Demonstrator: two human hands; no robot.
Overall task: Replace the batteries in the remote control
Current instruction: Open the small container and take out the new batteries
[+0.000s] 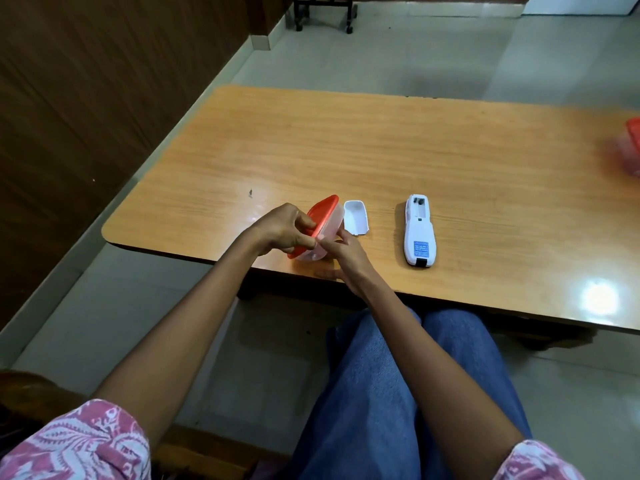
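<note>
The remote (419,233) lies face down on the tabletop (346,147), its battery bay open; whether cells sit inside I cannot tell. Just left of the remote lies its cover (356,216), hollow side up. Left of that again, both hands hold a clear box (329,225) tilted on edge above the tabletop's near edge. The left hand (284,228) curls its fingers (304,221) round the rim of the orange lid (323,207), while the right hand (341,252) grips the box's body. Far right of the remote sits a second box (632,143) - blurred, also orange-lidded.
</note>
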